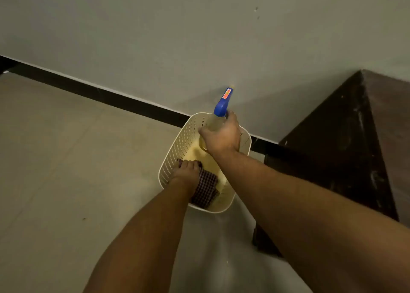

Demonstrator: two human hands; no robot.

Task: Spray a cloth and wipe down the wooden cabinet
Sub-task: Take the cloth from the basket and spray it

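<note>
A cream perforated plastic basket (177, 146) stands on the floor by the wall. Over its far end my right hand (221, 135) grips the clear body of a spray bottle with a blue trigger head (221, 105). My left hand (186, 170) reaches into the basket's near side, fingers curled on a dark checked cloth (207, 188). A yellow cloth (195, 150) lies under it in the basket. The dark wooden cabinet (346, 150) stands to the right, its top dusty and scuffed.
A pale wall with a black skirting strip (99, 93) runs behind the basket. The beige tiled floor (66, 159) stretches left. One cabinet leg (259, 237) stands just right of my right forearm.
</note>
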